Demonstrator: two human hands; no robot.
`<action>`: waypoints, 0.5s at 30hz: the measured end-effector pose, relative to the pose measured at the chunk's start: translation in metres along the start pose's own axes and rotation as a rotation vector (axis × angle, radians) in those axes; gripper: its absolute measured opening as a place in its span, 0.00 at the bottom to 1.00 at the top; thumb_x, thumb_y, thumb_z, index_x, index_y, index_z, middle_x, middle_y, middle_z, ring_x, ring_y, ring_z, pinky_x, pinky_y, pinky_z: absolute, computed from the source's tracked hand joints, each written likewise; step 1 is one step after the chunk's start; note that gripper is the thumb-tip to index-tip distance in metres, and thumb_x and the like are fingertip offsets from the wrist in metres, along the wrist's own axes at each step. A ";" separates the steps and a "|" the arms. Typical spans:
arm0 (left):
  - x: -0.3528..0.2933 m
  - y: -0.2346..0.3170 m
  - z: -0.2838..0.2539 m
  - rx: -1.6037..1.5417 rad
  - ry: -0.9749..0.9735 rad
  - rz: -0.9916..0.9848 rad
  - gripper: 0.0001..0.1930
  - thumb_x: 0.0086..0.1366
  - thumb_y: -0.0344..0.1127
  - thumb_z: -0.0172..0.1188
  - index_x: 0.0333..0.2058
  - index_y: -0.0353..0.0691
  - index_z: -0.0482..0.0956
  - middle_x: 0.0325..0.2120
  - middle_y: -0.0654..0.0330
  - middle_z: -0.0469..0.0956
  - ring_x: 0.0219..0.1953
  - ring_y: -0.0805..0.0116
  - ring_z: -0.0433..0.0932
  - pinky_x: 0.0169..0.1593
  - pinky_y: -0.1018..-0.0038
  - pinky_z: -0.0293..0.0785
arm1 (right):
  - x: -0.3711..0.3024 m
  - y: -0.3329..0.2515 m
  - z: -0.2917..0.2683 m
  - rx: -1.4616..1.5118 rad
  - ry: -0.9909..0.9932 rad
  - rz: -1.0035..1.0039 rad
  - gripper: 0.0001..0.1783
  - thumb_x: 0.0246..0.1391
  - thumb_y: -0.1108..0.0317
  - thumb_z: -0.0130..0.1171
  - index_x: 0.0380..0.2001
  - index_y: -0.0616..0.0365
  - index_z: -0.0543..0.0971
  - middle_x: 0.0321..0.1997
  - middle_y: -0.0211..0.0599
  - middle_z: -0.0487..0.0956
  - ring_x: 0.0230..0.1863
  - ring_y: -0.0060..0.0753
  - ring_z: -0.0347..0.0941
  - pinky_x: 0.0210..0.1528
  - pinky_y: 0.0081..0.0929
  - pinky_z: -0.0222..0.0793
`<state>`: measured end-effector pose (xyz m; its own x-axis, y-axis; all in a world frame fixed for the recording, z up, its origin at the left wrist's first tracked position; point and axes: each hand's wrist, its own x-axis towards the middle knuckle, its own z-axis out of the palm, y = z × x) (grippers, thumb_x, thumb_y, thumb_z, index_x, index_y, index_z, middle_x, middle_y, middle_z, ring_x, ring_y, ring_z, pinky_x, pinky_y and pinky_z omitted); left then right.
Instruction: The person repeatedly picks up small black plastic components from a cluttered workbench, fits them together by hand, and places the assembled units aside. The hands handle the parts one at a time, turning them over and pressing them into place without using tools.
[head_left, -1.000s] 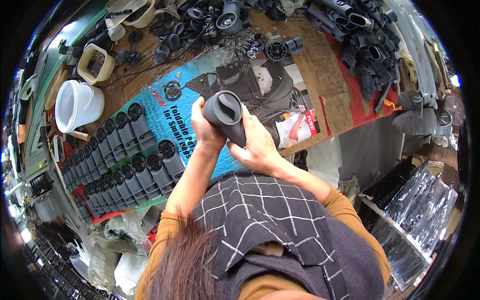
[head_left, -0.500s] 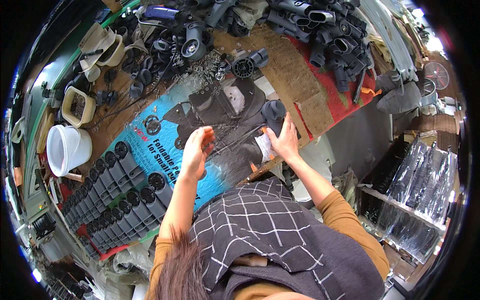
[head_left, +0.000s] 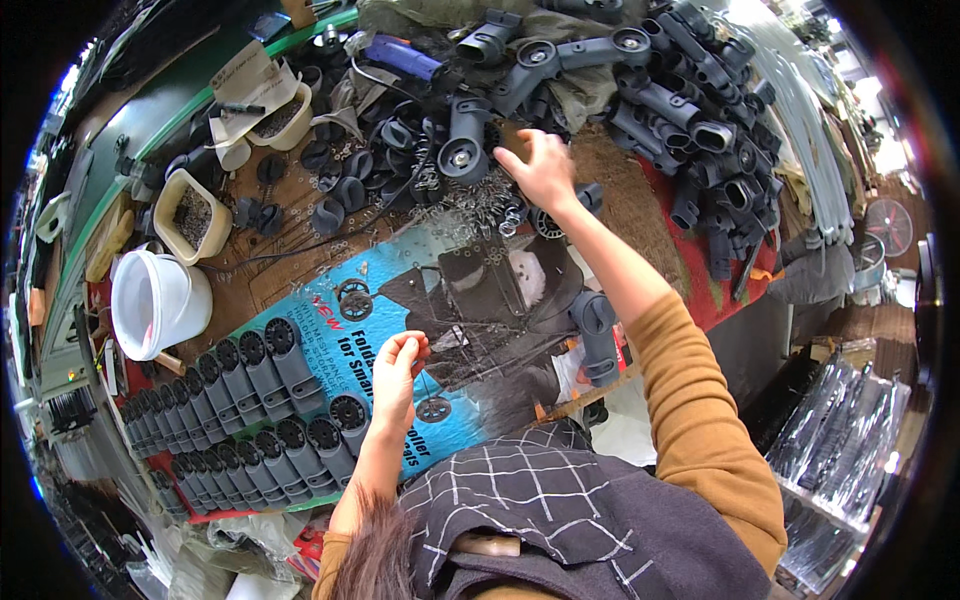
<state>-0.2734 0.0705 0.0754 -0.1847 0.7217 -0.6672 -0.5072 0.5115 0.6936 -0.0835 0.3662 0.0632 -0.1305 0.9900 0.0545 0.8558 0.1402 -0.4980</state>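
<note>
My left hand [head_left: 398,378] hovers over a blue printed sheet [head_left: 345,270], fingertips pinched together; whatever they may hold is too small to make out. Farther up and to the right, my right hand [head_left: 548,178] reaches across the bench, thumb and fingers apart with nothing visible in them. Just left of it lies a dark grey plastic joint [head_left: 465,145] with a round end. Below it are a heap of small metal parts [head_left: 470,205] and a black spoked disc [head_left: 546,224], partly covered by my wrist. A dark grey tubular fitting [head_left: 597,340] rests by the bench's near right edge.
Rows of dark grey fittings with round black ends [head_left: 265,465] line the left side. Beyond them stand a white bucket [head_left: 160,305] and a cream tub [head_left: 192,218] of small parts. Many fittings [head_left: 690,130] are piled at the far right, near a purple-blue tool [head_left: 403,56].
My right hand has left the grey fitting on the bench's near right edge and moved up to the far parts. My left hand's fingers have closed into a pinch. The view has shifted.
</note>
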 end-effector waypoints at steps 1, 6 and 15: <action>0.006 0.003 0.001 0.003 -0.003 0.008 0.08 0.67 0.39 0.55 0.41 0.45 0.77 0.36 0.68 0.77 0.40 0.77 0.74 0.45 0.78 0.67 | 0.017 -0.015 0.011 0.194 -0.095 0.094 0.41 0.45 0.38 0.61 0.49 0.64 0.71 0.49 0.56 0.75 0.53 0.52 0.71 0.55 0.40 0.66; 0.032 0.013 0.011 -0.020 -0.054 0.099 0.08 0.67 0.38 0.55 0.40 0.43 0.77 0.36 0.67 0.77 0.40 0.78 0.74 0.45 0.79 0.68 | 0.053 -0.043 0.047 -0.008 -0.189 0.195 0.37 0.42 0.44 0.67 0.44 0.65 0.69 0.46 0.60 0.77 0.49 0.57 0.75 0.53 0.43 0.69; 0.065 0.031 0.101 -0.187 0.019 0.273 0.28 0.64 0.41 0.60 0.58 0.42 0.58 0.49 0.55 0.70 0.46 0.68 0.73 0.49 0.69 0.72 | -0.096 -0.054 0.025 0.856 -0.053 0.258 0.32 0.58 0.64 0.58 0.60 0.65 0.58 0.36 0.39 0.78 0.36 0.25 0.73 0.40 0.24 0.69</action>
<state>-0.2161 0.1810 0.0812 -0.3499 0.8108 -0.4693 -0.5824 0.2042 0.7868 -0.1298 0.2633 0.0632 -0.0273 0.9837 -0.1779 0.1979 -0.1691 -0.9655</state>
